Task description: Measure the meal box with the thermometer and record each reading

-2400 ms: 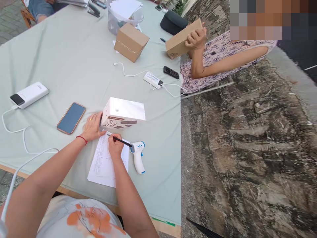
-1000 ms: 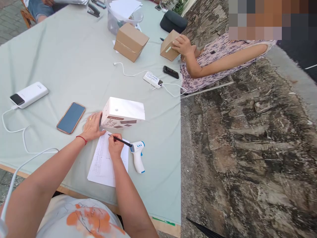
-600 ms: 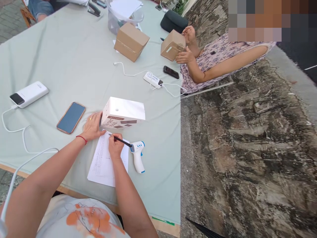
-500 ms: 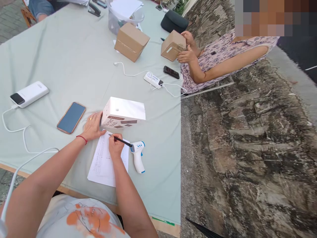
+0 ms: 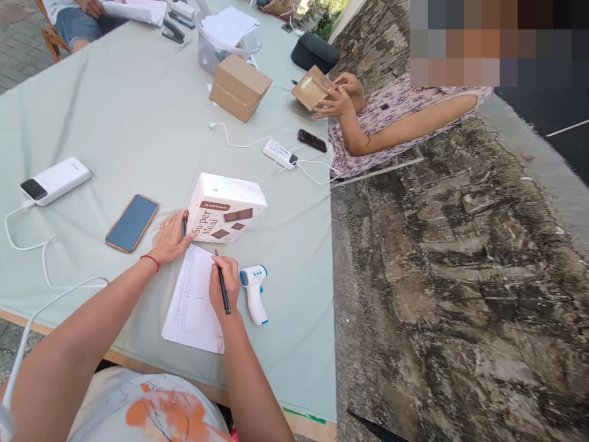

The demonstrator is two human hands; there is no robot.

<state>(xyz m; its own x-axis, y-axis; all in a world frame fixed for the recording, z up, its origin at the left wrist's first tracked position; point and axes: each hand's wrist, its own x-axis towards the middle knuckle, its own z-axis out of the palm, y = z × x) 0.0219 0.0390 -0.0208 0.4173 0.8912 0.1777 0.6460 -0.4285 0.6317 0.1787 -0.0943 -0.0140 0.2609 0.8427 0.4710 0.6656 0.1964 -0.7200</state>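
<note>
My left hand (image 5: pixel 171 238) grips the lower left edge of a white meal box (image 5: pixel 227 209), its thumb at the front corner and its other fingers along the side. Brown bars and the words "Super Meal" show on the box's front. A black pen (image 5: pixel 223 283) is in my right hand (image 5: pixel 225 279), which rests on the right part of several printed sheets (image 5: pixel 189 313). The pen's tip points up and away, toward the top of the sheets. Just right of that hand lies a white and blue infrared thermometer (image 5: pixel 256 301).
A phone (image 5: pixel 132 223) and a white power bank (image 5: pixel 56 181) lie left. Further off are a cardboard box (image 5: pixel 240 87), plastic bin (image 5: pixel 209 52), cabled white device (image 5: pixel 278 153), black phone (image 5: pixel 312 140) and black case (image 5: pixel 315 53). Across the right edge, a person holds a small carton (image 5: pixel 311 89).
The meal box has tipped back, so more of its front shows. My right hand has moved right and the pen has swung round in it. The other person's carton has been turned.
</note>
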